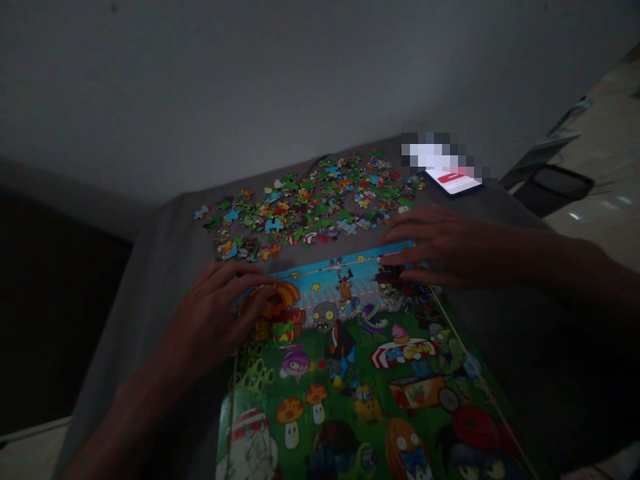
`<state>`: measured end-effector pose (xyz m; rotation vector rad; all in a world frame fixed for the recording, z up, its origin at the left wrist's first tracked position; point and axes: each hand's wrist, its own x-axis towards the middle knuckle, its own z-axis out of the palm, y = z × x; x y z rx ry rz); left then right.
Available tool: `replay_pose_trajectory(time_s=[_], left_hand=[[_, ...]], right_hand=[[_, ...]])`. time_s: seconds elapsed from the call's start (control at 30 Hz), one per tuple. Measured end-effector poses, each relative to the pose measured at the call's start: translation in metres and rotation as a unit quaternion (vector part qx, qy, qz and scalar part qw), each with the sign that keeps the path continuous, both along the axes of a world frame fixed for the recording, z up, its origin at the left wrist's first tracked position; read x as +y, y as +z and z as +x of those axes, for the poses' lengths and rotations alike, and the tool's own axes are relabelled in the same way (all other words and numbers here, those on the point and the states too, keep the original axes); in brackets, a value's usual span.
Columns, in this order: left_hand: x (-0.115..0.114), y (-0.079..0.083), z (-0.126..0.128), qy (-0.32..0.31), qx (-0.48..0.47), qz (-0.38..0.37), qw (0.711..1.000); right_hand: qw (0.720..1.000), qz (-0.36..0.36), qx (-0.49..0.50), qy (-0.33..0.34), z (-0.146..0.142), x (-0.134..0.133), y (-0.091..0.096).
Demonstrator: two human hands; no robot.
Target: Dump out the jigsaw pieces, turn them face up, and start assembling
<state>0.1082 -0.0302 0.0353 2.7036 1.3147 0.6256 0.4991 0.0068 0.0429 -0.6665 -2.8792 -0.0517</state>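
A cartoon puzzle board (345,373) with zombies, mushrooms and a pumpkin lies on the grey cloth in front of me, its blue top edge away from me. My left hand (220,303) rests at its upper left corner, fingers stretched over the pumpkin picture. At the upper right corner is my right hand (425,243), its fingers spread over and just beyond the blue edge. I see nothing held in either hand. Just past the board lies a wide heap of loose jigsaw pieces (305,200), mostly green, blue and orange.
A phone (457,180) with a lit screen lies at the back right of the cloth-covered surface (165,267). Behind it rises a plain grey wall (250,80). To the right, a dark-framed object (560,181) stands beyond the edge, above a pale floor (610,147).
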Motion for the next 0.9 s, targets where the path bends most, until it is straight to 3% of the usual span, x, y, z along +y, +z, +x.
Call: replay_pose_trajectory(time_s=[0.9], left_hand=[[0.002,-0.003,-0.001,-0.023,0.019,0.023,0.999]], right_hand=[[0.998,-0.046,0.028,0.02,-0.008,-0.002,-0.011]])
